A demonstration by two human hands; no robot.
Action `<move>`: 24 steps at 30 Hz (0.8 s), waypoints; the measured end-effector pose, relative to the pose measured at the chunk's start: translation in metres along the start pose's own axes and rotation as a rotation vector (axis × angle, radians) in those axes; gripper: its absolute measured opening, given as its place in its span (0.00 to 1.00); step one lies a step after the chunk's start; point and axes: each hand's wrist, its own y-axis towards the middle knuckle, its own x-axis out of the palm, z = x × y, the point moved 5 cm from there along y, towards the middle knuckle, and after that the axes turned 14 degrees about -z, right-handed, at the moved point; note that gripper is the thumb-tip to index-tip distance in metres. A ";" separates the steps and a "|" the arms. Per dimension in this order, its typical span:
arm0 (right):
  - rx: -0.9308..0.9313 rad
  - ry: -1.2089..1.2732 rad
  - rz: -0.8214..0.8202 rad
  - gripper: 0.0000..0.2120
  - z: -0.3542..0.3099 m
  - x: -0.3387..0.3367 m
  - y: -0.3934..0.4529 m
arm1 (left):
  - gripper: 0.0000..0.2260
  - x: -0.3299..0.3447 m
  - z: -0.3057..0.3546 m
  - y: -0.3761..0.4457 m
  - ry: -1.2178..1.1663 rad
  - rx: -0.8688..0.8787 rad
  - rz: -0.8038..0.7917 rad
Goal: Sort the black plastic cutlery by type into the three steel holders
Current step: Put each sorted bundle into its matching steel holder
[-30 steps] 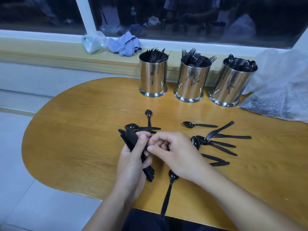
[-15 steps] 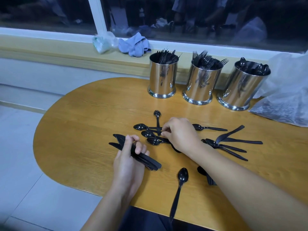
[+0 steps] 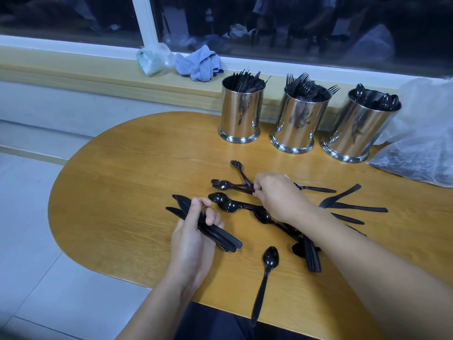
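Note:
My left hand (image 3: 196, 231) grips a bundle of black plastic knives (image 3: 186, 207) low over the wooden table (image 3: 122, 192). My right hand (image 3: 277, 195) pinches the handles of black spoons (image 3: 221, 184) fanned out at the table's middle. More spoons (image 3: 225, 203) lie just below it, and a single spoon (image 3: 268, 263) lies near the front edge. Loose knives (image 3: 343, 197) lie to the right of my right arm. At the back stand three steel holders: the left (image 3: 241, 119) with knives, the middle (image 3: 297, 123) with forks, the right (image 3: 355, 131) with spoons.
A clear plastic bag (image 3: 421, 143) of cutlery lies at the back right beside the holders. On the window ledge sit a blue cloth (image 3: 199, 63) and a crumpled plastic bag (image 3: 153, 57). The table's rounded left end borders a tiled floor.
My right hand left my left hand, reached forward over the table and took hold of the spoon handles. My left hand dropped toward the table with the knife bundle.

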 end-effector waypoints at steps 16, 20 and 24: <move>-0.021 0.090 0.072 0.10 0.027 -0.030 -0.049 | 0.14 -0.001 0.001 -0.002 0.029 0.032 0.021; -0.037 0.199 0.201 0.06 0.035 -0.031 -0.093 | 0.14 0.003 0.006 -0.003 0.066 0.036 0.017; 0.077 0.380 0.384 0.06 0.051 -0.016 -0.150 | 0.16 0.023 0.016 -0.003 0.259 0.065 -0.037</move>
